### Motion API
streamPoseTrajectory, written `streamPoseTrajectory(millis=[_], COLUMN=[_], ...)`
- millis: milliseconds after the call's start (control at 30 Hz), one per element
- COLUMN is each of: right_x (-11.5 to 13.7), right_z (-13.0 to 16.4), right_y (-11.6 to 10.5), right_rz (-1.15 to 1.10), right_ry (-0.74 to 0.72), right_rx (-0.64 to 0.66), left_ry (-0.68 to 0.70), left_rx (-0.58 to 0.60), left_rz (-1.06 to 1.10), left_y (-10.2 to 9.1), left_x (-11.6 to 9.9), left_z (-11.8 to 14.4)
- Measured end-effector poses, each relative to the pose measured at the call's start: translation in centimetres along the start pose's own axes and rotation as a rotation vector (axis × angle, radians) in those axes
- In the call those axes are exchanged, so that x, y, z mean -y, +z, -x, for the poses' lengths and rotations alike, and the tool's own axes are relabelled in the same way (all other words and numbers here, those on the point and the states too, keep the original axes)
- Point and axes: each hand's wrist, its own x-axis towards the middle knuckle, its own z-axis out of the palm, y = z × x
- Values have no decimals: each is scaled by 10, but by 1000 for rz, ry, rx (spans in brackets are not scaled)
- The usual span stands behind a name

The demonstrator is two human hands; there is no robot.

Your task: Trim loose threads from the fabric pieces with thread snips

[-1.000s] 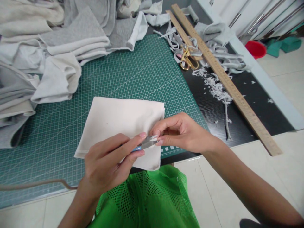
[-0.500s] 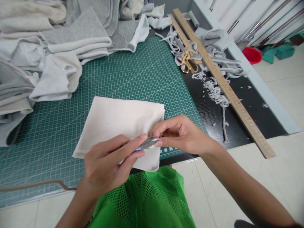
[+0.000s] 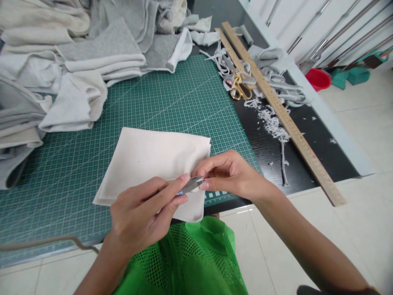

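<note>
My left hand (image 3: 147,211) is closed around thread snips (image 3: 190,185), whose metal blades and a bit of blue handle show past the fingers. The blades point right, towards my right hand (image 3: 229,174). Thumb and fingers of that hand are pinched together right at the blade tips. A small whitish bit shows at the tips, but what the pinch holds is too small to make out. Below both hands, a folded cream cloth (image 3: 153,153) lies on the green cutting mat (image 3: 172,102), its lower right corner reaching the table edge.
Piles of grey and cream fabric pieces (image 3: 101,49) cover the mat's back left. On the right lie gold-handled scissors (image 3: 241,88), a long wooden ruler (image 3: 285,116), fabric strips (image 3: 285,88) and lint scraps (image 3: 273,123). A cord (image 3: 55,242) runs along the front left edge.
The view has shifted slightly, so the background sits a little lower and the ruler further left. Both hands keep nearly the same pose at the snips; the cloth stays in place.
</note>
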Motion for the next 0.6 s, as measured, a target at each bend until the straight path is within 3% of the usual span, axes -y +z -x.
streamPoseTrajectory(millis=[267, 600], right_x=[-1, 0], right_z=[0, 1], right_y=[-2, -1], right_rz=[35, 34], right_ry=[-27, -27], right_rx=[-6, -51], left_ry=[-10, -219], left_rx=[4, 49], left_rz=[-8, 237], left_y=[1, 1], left_x=[-2, -7], left_z=[-5, -8])
